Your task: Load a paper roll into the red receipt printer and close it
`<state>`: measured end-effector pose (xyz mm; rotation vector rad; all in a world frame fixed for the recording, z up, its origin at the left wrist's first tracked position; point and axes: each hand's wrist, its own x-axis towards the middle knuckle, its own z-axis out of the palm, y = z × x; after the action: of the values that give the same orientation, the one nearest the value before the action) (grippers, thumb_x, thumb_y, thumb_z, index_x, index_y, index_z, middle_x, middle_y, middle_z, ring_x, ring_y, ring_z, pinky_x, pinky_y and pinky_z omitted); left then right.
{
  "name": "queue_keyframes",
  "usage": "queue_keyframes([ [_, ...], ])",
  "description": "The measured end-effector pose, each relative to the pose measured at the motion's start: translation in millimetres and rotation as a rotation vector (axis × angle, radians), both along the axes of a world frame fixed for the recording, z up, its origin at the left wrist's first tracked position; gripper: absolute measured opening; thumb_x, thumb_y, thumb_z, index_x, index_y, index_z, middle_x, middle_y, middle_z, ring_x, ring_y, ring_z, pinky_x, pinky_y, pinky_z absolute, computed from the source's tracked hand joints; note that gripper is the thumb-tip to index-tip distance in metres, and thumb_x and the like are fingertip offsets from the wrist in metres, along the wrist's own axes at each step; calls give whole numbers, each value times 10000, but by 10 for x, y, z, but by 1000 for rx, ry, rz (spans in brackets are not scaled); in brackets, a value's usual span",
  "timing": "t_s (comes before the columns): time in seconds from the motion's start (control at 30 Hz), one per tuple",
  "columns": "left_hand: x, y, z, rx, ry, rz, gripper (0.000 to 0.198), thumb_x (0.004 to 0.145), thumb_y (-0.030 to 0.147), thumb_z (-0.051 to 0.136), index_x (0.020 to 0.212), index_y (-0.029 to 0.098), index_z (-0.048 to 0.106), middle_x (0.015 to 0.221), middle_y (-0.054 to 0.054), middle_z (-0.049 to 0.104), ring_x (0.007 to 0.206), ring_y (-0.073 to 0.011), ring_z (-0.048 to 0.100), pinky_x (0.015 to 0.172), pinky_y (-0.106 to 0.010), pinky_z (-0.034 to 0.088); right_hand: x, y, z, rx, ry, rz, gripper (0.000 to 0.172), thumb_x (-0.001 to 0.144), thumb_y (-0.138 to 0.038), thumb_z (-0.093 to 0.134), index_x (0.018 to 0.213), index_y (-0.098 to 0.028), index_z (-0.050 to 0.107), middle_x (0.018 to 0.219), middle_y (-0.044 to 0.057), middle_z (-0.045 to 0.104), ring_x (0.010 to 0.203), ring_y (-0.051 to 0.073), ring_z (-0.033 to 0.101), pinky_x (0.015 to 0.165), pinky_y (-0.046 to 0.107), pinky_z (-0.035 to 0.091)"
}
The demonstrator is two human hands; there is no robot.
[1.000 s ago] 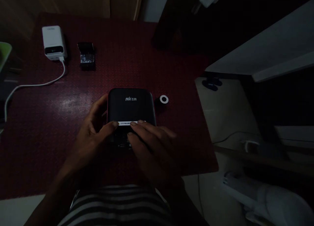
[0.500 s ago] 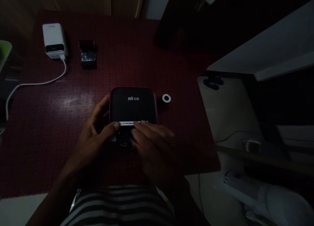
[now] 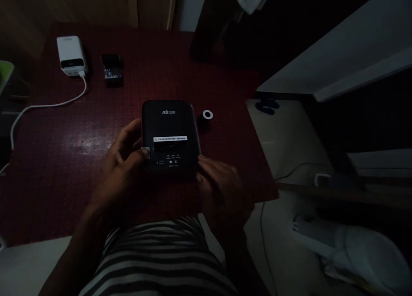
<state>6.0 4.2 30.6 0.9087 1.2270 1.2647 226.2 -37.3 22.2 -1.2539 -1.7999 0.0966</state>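
A black portable printer [image 3: 169,126] lies face up on the dark red tabletop [image 3: 135,210]. It carries a silver logo, a white warning strip, a dark slot below the strip and small buttons along its near edge. My left hand [image 3: 124,165] is closed on its left side, the thumb on the near left corner and the fingers along the edge. At the near right corner, my right hand [image 3: 220,184] has its forefinger and thumb curled against the casing. Just right of the printer sits a small dark object with a white ring [image 3: 207,114].
Farther back stand a white power bank [image 3: 71,51] with a white cable [image 3: 61,104] and a small open black box [image 3: 112,68]. Slippers [image 3: 267,106] lie on the floor beyond the table's right edge. The light is dim.
My right hand has moved off the printer's top, right to its near corner, uncovering the slot and buttons. My left thumb has slid toward the printer's left edge. The view has shifted slightly.
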Motion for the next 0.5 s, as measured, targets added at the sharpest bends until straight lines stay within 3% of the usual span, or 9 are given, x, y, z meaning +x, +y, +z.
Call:
queue_keyframes([
  [0.23,89,7,14,-3,-34,56,583,843,225,797,1418,312,754,1572,-33,736,1516,-334,645,1219,-465,560,38,-94,-39,0,1,-39,293,1070,-121,692,1331,-240,751,1251,91,878,1160,252,852,991,429,696],
  [0.5,57,21,-95,93,-10,35,568,836,259,786,1400,293,739,1561,-62,738,1524,-329,635,1244,-485,530,38,-141,-60,96,70,-7,334,1057,-75,698,1339,-242,762,1225,94,881,1122,248,859,980,428,710],
])
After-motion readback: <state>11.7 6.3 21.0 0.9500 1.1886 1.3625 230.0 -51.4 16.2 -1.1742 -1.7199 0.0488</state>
